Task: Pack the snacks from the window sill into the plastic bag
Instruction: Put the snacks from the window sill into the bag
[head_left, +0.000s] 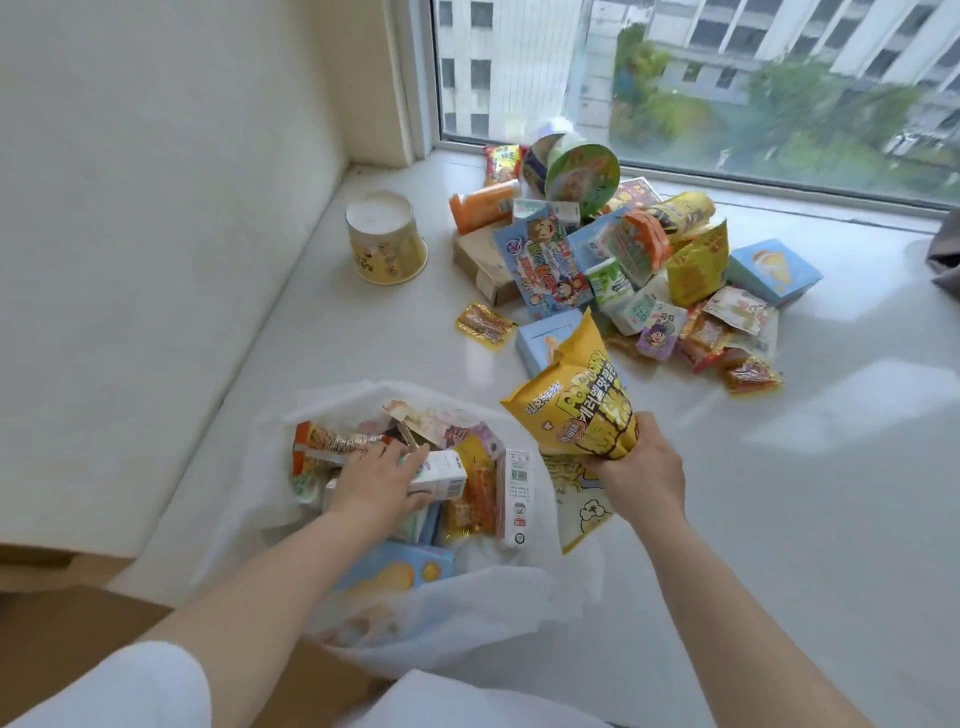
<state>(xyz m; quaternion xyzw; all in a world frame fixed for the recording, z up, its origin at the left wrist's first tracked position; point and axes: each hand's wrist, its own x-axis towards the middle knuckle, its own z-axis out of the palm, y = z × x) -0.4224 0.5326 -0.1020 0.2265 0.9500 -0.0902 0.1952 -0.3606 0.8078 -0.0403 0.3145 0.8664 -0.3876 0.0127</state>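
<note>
A translucent white plastic bag (457, 618) lies open on the white window sill (779, 493) near its front edge, holding several snack packets and cartons. My left hand (374, 480) reaches into the bag and grips a white carton (441, 475). My right hand (636, 467) holds a yellow popcorn bag (576, 400) upright by its lower end, just right of the bag's mouth. A pile of snacks (623, 260) sits farther back by the window.
An upside-down yellow cup (387, 244) stands left of the pile. A small yellow packet (485, 326) lies alone between pile and bag. A wall borders the sill on the left, and the window glass (727, 78) is at the back. Another yellow bag (579, 506) lies under my right hand.
</note>
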